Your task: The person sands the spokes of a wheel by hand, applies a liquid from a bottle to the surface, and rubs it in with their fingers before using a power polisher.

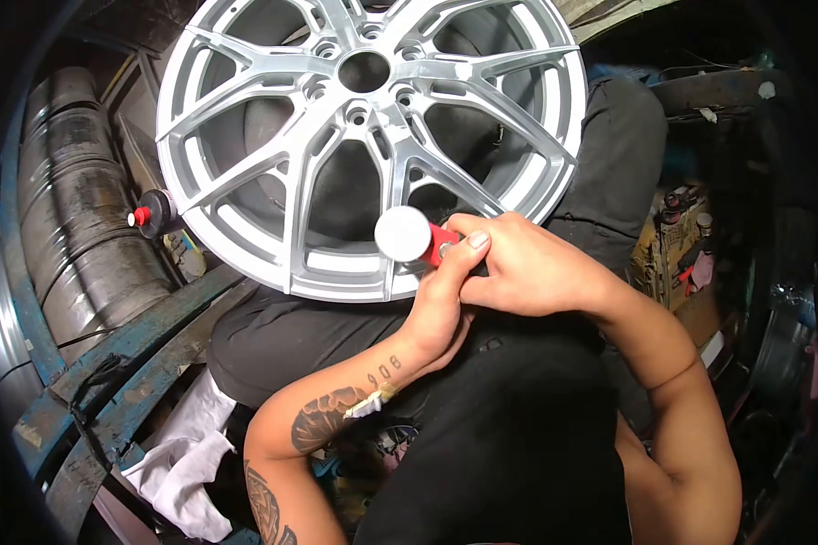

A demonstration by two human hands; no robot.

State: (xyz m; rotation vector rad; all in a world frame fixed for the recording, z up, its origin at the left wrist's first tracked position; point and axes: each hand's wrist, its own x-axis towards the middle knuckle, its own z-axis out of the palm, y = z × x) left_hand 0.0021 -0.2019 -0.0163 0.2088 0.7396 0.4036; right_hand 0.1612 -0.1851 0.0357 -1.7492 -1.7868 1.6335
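Observation:
A silver multi-spoke wheel rim (273, 65) lies face up across the person's legs, its open centre bore towards the top of the view. Just over its near edge is a small red hand-held tool with a round white head (403, 234); the glare on the head hides whether it is a lamp or a pad. My left hand (438, 313) is closed around the tool's body, thumb on top by a button. From the right, my right hand (532, 268) closes over the same body, fingers curled against my left thumb. Most of the handle is hidden by both hands.
A dark bottle with a red cap (139, 216) stands left of the rim. Beyond it are a stained metal cylinder (82, 173) and a blue metal frame (145, 336). A white cloth (186, 454) hangs lower left. Assorted small tools (686, 236) lie on the right.

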